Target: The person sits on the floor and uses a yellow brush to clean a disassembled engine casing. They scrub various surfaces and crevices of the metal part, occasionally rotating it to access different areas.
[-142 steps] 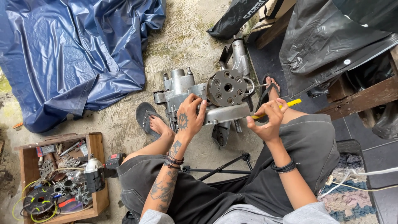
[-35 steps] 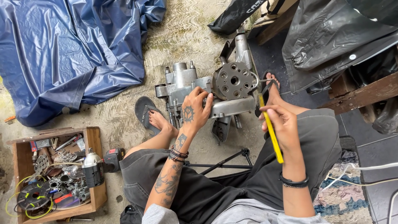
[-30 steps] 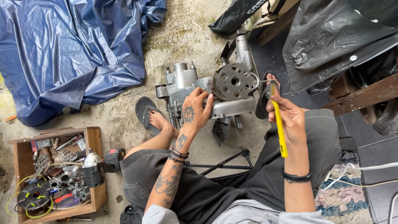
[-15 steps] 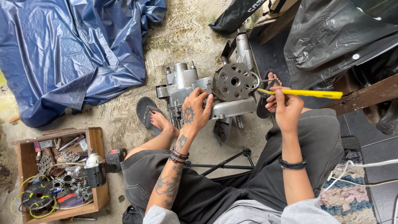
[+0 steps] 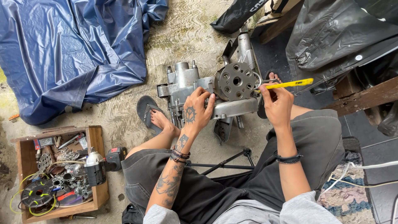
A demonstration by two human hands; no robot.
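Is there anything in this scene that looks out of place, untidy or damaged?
Nothing looks damaged or spilled. The wooden box at the left is crammed with jumbled parts, and a power tool lies across its edge. The left hand rests on the engine; the right hand holds a yellow-handled tool.

The person wears a light grey top with sleeves pushed up to the elbows, and dark charcoal shorts. The left hand [image 5: 195, 113] bears a dark round tattoo on its back, and more dark tattoo work runs down the forearm. Dark beaded and corded bracelets circle the left wrist; a black band rings the right wrist below the right hand [image 5: 277, 104]. Dark flip-flops are on the feet.
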